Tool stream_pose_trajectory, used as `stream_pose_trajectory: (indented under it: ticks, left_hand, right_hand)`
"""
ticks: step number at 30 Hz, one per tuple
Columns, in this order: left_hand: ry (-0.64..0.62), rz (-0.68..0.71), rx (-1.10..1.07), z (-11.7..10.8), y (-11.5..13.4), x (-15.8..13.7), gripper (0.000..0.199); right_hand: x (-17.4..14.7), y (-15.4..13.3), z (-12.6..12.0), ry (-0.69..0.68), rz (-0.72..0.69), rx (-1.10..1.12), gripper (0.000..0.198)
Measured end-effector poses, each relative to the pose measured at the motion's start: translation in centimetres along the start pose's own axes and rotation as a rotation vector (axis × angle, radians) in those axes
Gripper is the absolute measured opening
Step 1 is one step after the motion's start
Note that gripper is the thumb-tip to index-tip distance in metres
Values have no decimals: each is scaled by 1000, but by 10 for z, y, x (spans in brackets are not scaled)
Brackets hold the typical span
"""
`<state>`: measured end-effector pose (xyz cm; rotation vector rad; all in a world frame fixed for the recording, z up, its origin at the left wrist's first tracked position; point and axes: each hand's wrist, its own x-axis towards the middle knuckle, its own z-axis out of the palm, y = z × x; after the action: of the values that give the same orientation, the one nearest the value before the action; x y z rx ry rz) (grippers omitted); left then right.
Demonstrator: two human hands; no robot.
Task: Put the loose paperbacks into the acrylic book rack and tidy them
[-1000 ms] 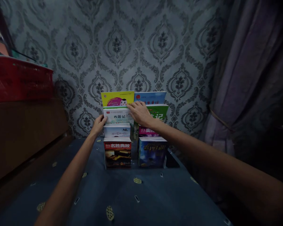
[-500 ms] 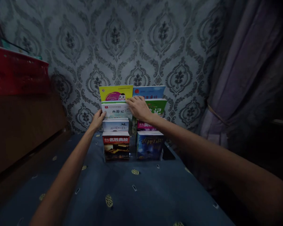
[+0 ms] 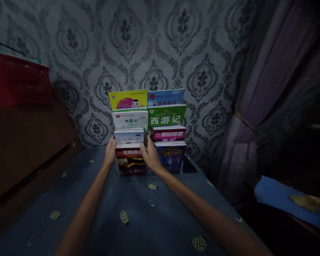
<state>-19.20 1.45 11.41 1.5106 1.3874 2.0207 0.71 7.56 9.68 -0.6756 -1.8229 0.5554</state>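
At the upper left of the frame you have a red basket (image 3: 18, 81) above a brown box-like piece (image 3: 24, 149). Left of centre, your left hand (image 3: 110, 153) is at the left edge of the near books in the left column, fingers pointing up; you cannot tell how firmly it presses. That column stands in tiers at the centre of the frame: from back to front, a yellow book (image 3: 122, 97), a white 西游记 book (image 3: 125, 122), pale blue books (image 3: 128, 138) and a 名胜典故 book (image 3: 130, 163) with a red title band. Between the columns is your right hand (image 3: 151, 154), thumb and forefinger parted, the thumb at the upper right corner of the 名胜典故 book; whether it grips anything, you cannot tell. Right of centre, the other column runs from a blue 安徒生童话 book (image 3: 166, 96) through a green 西游记 book (image 3: 168, 115) and a magenta 奥秘探索 book (image 3: 169, 135) to a dark blue book (image 3: 173, 160) in front. Just beside it lies a black flat item (image 3: 189, 165) on your dark blue cloth (image 3: 101, 220). Farther right hangs a tied lilac curtain (image 3: 245, 117), and at the lower right is a blue sheet-like thing (image 3: 274, 195) bearing a blurred yellowish thing (image 3: 309, 202).
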Motion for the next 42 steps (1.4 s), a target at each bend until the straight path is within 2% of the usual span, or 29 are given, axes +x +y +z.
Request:
stream_pose_trajectory:
  ticks: [7,12,16,21,23,25,27,28,31,34,37,42]
  left_hand:
    - [54,61,82,7,4,-4,57]
    - [101,79,139,9,3,-4,51]
    - [111,87,196,11,4,-5,48]
    - [79,62,248,10,8,-5,49]
    - [110,74,307,10,14,-8,52]
    - [177,147,390,14,24,-16,56]
    - [201,251,455,25,35,-30,57]
    - [171,293,468,33,40,-39,55]
    - [-60,316,402,71,44,-71,46]
    - [-230,229,279,113,29,-98,52]
    - [-261,112,199,142,6,-108,67]
    - [-219,-23,153,157,-21,-95,78]
  right_hand:
    - [10,7,31,82,64,20,65]
    - [9,7,40,136,72,-1,64]
    - [11,3,42,159,54,-13,65]
    - [8,-1,37,88,73,-24,69]
    - [0,-3,31,69,53,-37,70]
    - [-12,-6,18,67,7,-61,70]
    - [-26,-8,-3,86,-59,-87,65]
    - [-33,-8,-15,105,-93,-102,61]
    - [-45,1,-55,224,-145,-175,53]
    - [-45,24,-87,382,-94,-246,54]
    - [-40,54,-101,445,-1,-263,58]
    - [-34,86,-96,513,164,-164,62]
